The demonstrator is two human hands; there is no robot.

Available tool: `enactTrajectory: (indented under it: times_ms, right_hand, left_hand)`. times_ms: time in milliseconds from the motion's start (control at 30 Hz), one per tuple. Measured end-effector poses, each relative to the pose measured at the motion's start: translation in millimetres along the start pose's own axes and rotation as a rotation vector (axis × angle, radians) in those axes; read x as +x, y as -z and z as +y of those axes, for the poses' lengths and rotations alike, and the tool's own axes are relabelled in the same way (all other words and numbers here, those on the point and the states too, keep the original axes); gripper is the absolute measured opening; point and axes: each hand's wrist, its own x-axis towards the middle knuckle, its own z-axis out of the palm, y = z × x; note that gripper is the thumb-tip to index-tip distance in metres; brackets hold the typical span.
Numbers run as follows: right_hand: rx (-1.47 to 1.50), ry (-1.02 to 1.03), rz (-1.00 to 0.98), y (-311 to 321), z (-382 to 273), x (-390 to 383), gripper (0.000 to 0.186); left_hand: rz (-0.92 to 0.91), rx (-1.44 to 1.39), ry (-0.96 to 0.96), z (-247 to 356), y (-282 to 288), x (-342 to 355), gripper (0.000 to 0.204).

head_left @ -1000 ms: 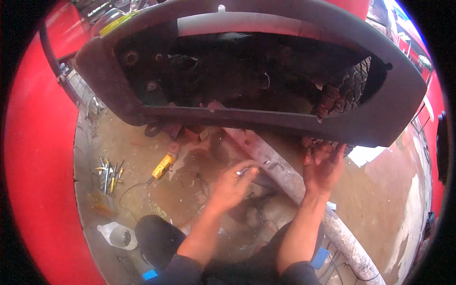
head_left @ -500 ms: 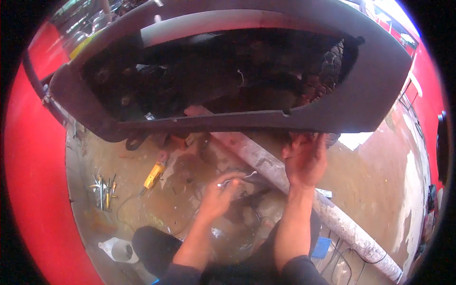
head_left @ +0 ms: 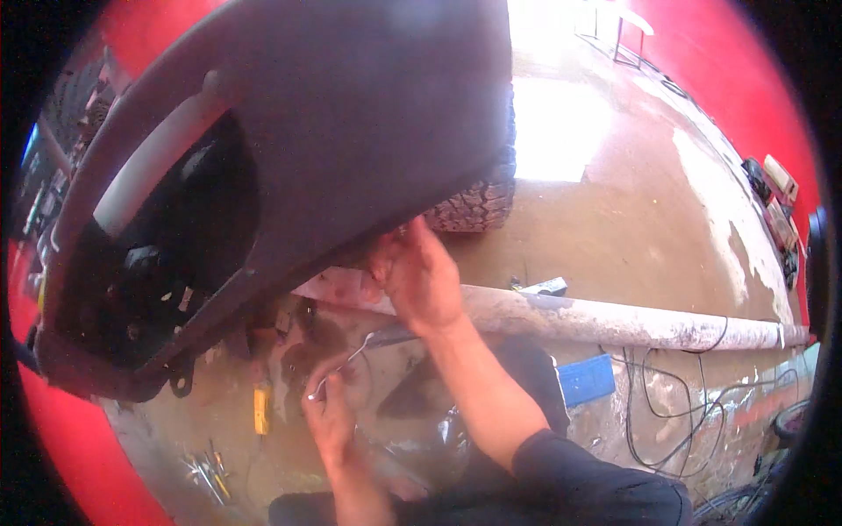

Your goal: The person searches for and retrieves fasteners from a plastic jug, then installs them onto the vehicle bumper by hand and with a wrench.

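A large dark car bumper (head_left: 368, 105) with a wide opening hangs in front of me, tilted across the upper left. My right hand (head_left: 425, 279) is raised to its lower edge, palm upward. Its fingers look extended and apart, with the tips partly hidden by the bumper; I see nothing in them. Lower and to the left, my left hand (head_left: 331, 412) is closed around a slim silver wrench (head_left: 354, 355), whose far end points up and right. A tyre (head_left: 474, 207) shows behind the bumper's lower right edge.
A long, stained pale pole (head_left: 614, 322) lies across the floor under the bumper. Beside it are a blue object (head_left: 586, 380) and loose black cables (head_left: 693, 412). A yellow power tool (head_left: 261, 410) and several hand tools (head_left: 209, 478) lie at left. Red panels flank both sides.
My view has swung right, so the bumper now sits further left and the tyre shows. My right hand remains at the bumper's lower edge; my left hand still holds the wrench.
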Motion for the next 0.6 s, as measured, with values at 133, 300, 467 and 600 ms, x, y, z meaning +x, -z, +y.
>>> enactTrajectory:
  times_ms: [133, 300, 467, 600]
  right_hand:
    - [-0.139, 0.146, -0.010, 1, 9, 0, 0.025]
    - [-0.252, 0.116, 0.073, 4, 13, 1, 0.046]
    - [-0.137, 0.176, 0.056, -2, 20, 4, 0.038]
    - [-0.458, 0.562, 0.217, -11, 40, 3, 0.027]
  left_hand:
    - [-0.038, -0.057, 0.074, -4, -2, -1, 0.040]
    - [-0.077, -0.051, 0.054, -7, 3, -5, 0.037]
    - [-0.136, -0.023, 0.053, -3, 13, -2, 0.034]
    - [-0.128, -0.033, 0.062, 0, 20, -3, 0.030]
